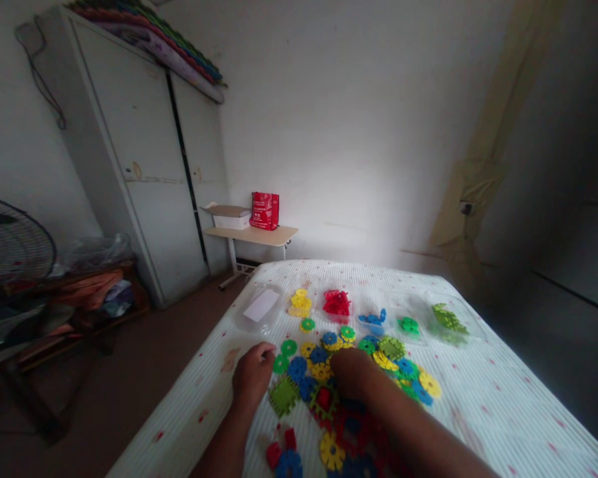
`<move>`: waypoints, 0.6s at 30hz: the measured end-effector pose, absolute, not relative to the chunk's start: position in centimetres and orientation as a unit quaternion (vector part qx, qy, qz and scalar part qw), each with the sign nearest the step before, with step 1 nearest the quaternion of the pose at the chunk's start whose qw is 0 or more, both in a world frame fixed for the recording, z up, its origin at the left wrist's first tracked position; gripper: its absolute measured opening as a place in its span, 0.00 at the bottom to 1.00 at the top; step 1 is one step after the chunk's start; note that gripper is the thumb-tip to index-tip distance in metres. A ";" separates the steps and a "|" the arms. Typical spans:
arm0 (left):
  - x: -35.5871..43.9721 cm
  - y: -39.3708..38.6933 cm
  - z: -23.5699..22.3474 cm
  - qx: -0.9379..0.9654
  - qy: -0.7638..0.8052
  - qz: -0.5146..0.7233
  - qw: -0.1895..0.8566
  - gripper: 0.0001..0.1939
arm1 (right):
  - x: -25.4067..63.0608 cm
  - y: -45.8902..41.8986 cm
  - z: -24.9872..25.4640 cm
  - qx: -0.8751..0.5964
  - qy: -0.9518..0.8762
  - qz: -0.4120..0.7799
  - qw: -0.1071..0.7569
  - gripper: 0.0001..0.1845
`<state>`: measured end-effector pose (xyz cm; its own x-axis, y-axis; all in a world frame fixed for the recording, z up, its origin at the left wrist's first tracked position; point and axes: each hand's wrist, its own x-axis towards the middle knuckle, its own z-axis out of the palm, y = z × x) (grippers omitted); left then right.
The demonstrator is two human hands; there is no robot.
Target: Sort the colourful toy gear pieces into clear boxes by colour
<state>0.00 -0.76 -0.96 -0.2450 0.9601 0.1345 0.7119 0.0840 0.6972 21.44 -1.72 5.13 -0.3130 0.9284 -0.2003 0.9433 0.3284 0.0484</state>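
My left hand [253, 372] rests on the tablecloth left of a pile of plastic pieces, its fingers curled closed; whatever may be inside them is hidden. Close beside it lie green disc pieces [281, 364] and a square olive-green piece [284, 396]. My right hand [351, 372] is over the middle of the pile, and its fingers are hidden behind the hand itself. Around it are notched blue discs [298, 369], yellow discs [321, 370] and a square green frame [323, 402] with red inside. Nearer me lie a yellow disc [331, 451] and red pieces [274, 455].
Along the far side stand clear tubs with yellow pieces [300, 302], red pieces [337, 304], blue pieces [373, 320], green discs [408, 325] and olive-green pieces [449, 320]. A clear container [260, 312] holds a pale sheet. Behind is a small table [252, 234] with a red bag [265, 211].
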 end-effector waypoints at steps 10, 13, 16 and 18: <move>0.3 -1.1 -0.3 0.583 0.722 0.326 0.180 0.12 | 22.9 4.8 10.5 0.622 0.783 -0.018 -0.003 0.17; 0.1 -0.9 -0.7 0.580 0.717 0.337 0.188 0.12 | 23.8 5.7 12.3 0.642 0.764 0.005 -0.059 0.19; -0.2 -0.6 -1.1 0.583 0.704 0.352 0.200 0.11 | 25.3 4.6 12.5 0.651 0.751 0.030 -0.109 0.15; -0.2 -0.6 -1.1 0.590 0.683 0.374 0.213 0.11 | 26.8 3.1 11.8 0.655 0.735 0.053 -0.171 0.15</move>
<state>-0.18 -0.58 -1.09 -0.2135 0.9653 0.1502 0.6477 0.0247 0.7615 26.82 3.13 11.77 -0.0849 0.9435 0.3204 0.9799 0.1373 -0.1449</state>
